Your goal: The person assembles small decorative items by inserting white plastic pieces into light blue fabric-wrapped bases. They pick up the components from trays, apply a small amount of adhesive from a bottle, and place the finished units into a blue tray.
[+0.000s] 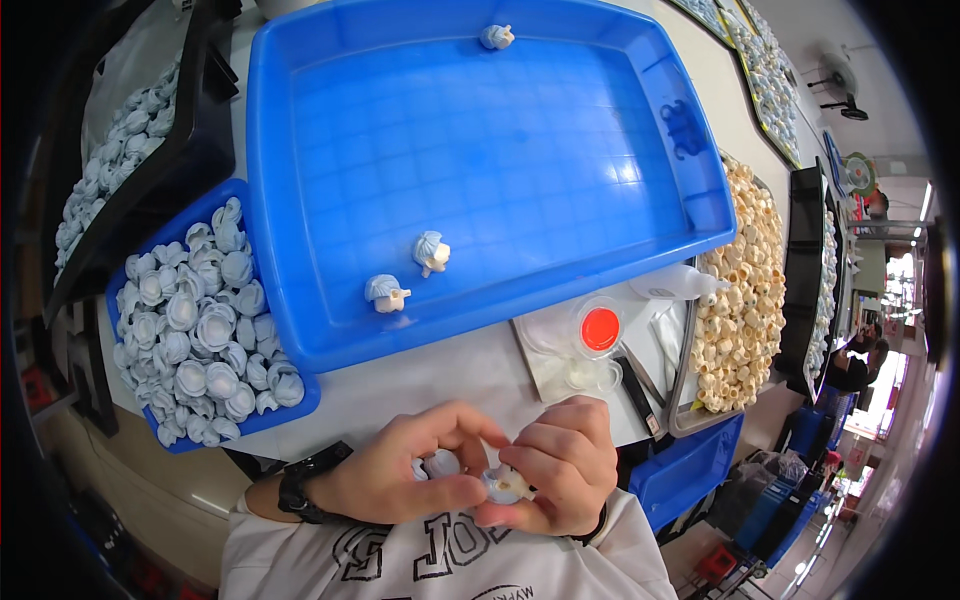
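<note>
Close to my body, my left hand (405,470) curls around pale blue hair-shaped shells (440,463). Its thumb and forefinger reach toward my right hand. My right hand (565,465) pinches a small cream doll head (503,485) with a pale blue part on it, partly hidden by the fingers. Both hands meet at this head. Ahead lies a large blue tray (480,335). Two doll heads with blue hair, one upright (432,252) and one tipped sideways (386,294), rest in its near left part. A third head (497,37) lies near its far edge.
A blue bin (312,395) heaped with pale blue shells stands at left. On the right, a metal tray (685,420) holds many cream head parts. Between are a red-topped round container (600,328), a white squeeze bottle (670,282), tweezers (643,373) and a black-handled tool (636,395).
</note>
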Tool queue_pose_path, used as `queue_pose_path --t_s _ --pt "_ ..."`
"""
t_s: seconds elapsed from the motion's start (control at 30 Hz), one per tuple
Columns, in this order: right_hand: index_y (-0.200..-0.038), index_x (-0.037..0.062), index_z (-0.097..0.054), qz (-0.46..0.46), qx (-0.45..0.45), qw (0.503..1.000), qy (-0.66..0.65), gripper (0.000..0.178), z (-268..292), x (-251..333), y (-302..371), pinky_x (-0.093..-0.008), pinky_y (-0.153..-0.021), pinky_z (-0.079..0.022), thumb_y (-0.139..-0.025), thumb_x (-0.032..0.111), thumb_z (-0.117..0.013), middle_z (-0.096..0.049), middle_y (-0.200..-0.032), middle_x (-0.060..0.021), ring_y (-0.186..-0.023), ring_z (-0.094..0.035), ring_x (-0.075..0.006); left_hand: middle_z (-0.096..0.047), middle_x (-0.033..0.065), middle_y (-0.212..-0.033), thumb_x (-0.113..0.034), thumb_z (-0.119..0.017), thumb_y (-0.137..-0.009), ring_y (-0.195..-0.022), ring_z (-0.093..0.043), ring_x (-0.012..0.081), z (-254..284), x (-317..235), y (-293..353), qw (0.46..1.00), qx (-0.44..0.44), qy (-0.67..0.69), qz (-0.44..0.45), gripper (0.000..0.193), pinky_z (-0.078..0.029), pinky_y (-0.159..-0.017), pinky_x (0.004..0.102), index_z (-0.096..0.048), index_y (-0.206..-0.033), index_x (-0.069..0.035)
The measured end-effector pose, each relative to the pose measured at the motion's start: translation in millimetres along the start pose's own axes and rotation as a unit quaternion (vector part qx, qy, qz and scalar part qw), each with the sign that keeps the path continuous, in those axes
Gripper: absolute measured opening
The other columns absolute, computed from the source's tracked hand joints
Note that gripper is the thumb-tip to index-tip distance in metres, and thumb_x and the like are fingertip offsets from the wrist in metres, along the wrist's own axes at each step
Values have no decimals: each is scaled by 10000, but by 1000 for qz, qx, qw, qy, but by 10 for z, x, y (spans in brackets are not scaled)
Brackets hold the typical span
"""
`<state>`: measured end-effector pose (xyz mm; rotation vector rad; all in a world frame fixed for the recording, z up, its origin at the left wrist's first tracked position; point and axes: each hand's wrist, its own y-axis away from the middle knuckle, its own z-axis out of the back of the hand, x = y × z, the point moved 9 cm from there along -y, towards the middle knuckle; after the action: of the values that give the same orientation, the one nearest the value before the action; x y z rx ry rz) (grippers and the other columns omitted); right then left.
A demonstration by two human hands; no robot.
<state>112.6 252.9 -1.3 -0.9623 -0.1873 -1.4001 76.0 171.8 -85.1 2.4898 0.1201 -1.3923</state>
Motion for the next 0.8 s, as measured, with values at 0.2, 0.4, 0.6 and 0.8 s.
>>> queue_pose_path --t_s 0.2,0.4,0.6,0.8 --pt "-845 78 -601 42 -22 999 19 419 4 66 11 -343 -629 -395 -624 412 -725 -538 -799 -12 -690 -511 -193 -581 74 -858 -365 -583 -849 -796 -547 115 -37 -45 18 999 29 4 12 430 -432 -689 245 -528 -1017 26" --pt "-1003 49 -590 -3 1 999 -45 557 17 -66 64 -359 -682 -410 -640 454 -711 -557 -908 -61 -763 -527 -232 -586 68 -868 -250 -580 -863 -798 -548 107 -41 -55 -26 1000 20 -10 17 303 -437 -696 248 -533 -992 20" --pt "-1079 7 -568 -92 -123 988 -29 701 677 -442 343 -364 -767 -448 -668 566 -667 -562 -1038 -178 -865 -564 -299 -516 74 -625 -541 -500 -839 -415 -437 135 297 -116 179 953 -98 210 -195 562 -341 -356 256 -485 -1040 -16" --pt "-997 13 -590 -440 -179 819 321 261 1995 -1127 1243 -257 -598 -435 -752 74 -653 -566 -878 -74 -674 -538 -131 -450 63 -567 -524 -213 -936 -391 -365 150 373 -121 126 921 -91 350 -144 574 -309 -353 273 -389 -1191 -40"
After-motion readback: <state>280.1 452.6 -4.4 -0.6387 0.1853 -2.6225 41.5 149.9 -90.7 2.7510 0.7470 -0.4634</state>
